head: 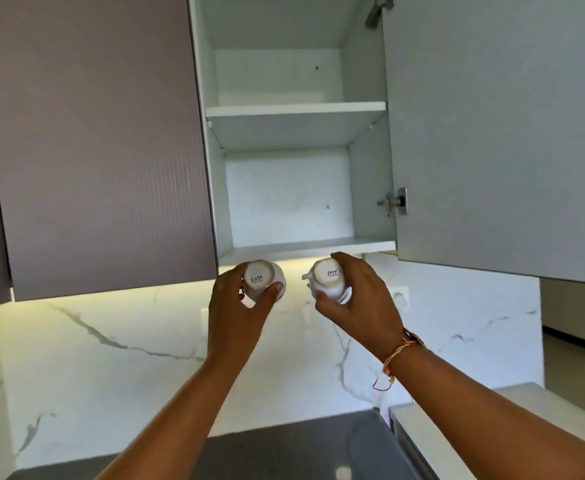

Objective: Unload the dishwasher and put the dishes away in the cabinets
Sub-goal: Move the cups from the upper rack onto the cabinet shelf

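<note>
Fingers (231,276) of each hand grasp a white cup: left hand (235,308) the left cup (262,278), right hand (362,299) the right cup (325,277), just below the cabinet shelf (306,247). Printed bases face the camera; rims hidden.

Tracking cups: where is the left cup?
Head view, left of centre: the left hand holds the left cup just below the bottom shelf, beside the right cup.

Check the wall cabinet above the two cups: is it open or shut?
Open. The cabinet door is swung out to the right, its hinge exposed, with the upper shelf and lower shelf visible inside.
</note>
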`<act>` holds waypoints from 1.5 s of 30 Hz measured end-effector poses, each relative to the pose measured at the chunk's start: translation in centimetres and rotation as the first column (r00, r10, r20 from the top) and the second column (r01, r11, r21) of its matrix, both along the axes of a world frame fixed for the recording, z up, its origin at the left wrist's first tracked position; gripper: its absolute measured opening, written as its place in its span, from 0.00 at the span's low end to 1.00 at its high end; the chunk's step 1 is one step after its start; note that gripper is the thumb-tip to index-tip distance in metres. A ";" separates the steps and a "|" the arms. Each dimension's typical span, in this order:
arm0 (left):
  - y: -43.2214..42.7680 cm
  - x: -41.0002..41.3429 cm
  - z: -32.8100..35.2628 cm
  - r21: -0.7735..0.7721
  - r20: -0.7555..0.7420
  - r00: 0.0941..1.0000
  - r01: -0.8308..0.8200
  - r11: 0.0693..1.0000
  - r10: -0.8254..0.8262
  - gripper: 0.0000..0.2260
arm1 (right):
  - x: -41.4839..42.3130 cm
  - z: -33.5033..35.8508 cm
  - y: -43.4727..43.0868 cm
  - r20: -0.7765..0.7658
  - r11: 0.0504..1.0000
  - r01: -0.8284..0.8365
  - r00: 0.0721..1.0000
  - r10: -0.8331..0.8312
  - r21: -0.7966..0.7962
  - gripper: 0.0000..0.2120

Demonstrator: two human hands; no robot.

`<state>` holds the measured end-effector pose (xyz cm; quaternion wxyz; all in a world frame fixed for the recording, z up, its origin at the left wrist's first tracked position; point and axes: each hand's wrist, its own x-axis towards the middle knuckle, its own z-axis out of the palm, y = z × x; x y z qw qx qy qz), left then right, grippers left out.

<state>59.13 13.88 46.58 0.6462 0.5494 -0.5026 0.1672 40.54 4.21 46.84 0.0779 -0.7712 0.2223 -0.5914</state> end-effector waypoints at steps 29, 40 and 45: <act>-25.8 17.0 17.2 0.698 0.388 0.860 -0.509 0.503 0.330 0.28 | 21.8 17.6 -28.7 -0.726 0.977 0.165 0.688 -0.014 0.138 0.23; -28.2 18.5 17.5 0.718 0.470 0.822 -0.569 0.402 0.322 0.26 | 24.7 17.5 -30.3 -0.814 0.983 0.145 0.555 -0.173 -0.111 0.28; -29.4 19.8 16.9 0.630 0.550 0.765 -0.643 0.435 0.335 0.27 | 25.7 16.5 -31.2 -0.743 0.987 0.126 0.650 -0.159 -0.101 0.25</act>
